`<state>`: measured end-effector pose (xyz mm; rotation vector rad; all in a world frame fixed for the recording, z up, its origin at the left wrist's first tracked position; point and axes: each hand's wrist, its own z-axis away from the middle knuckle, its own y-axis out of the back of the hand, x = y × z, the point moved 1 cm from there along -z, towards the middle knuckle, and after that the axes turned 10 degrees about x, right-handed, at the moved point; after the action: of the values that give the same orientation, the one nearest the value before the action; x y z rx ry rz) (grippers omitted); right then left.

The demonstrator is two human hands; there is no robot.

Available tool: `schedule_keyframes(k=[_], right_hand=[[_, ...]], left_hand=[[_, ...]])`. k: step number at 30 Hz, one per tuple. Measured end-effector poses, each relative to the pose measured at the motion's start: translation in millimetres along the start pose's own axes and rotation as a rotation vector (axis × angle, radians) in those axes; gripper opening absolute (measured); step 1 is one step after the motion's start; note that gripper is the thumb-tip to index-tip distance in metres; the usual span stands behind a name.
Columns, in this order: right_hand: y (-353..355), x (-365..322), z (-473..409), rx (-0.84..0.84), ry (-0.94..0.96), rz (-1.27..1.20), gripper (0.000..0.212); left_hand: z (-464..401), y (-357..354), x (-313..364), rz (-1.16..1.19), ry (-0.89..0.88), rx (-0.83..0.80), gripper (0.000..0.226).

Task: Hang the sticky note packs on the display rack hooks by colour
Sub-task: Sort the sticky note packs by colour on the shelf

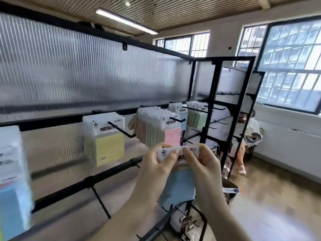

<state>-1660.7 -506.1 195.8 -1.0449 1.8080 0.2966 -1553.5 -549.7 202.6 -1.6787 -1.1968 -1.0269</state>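
before the display rack (pixel 111 173), the left hand (pixel 156 164) and right hand (pixel 205 164) both pinched the white header of a blue sticky note pack (pixel 177 188), held clear of every hook. best, i judged, to keep the header flat, find its hole, and carry it to the blue packs (pixel 182 119) beyond the pink ones (pixel 172 138).

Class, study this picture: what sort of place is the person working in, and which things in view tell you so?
Probably a stationery shop or a mock retail display room. A black display rack carries hooks hung with yellow packs and pink packs, and both hands hold a blue sticky note pack up in front of it.
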Motion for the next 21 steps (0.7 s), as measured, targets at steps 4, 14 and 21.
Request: schedule_keyframes(k=[4,14,21], right_hand=[[27,12,-45,-0.085,-0.029,0.007,0.028],[81,35,-137,-0.215,-0.026,-0.042,0.013],[94,48,-179,-0.224,0.009,-0.063,0.006]], left_hand=[[-16,-45,-9,0.001,-0.054,0.041,0.004],[-53,-137,-31,-0.002,-0.092,0.167,0.009],[-76,-175,-30,-0.004,-0.115,0.161,0.010]])
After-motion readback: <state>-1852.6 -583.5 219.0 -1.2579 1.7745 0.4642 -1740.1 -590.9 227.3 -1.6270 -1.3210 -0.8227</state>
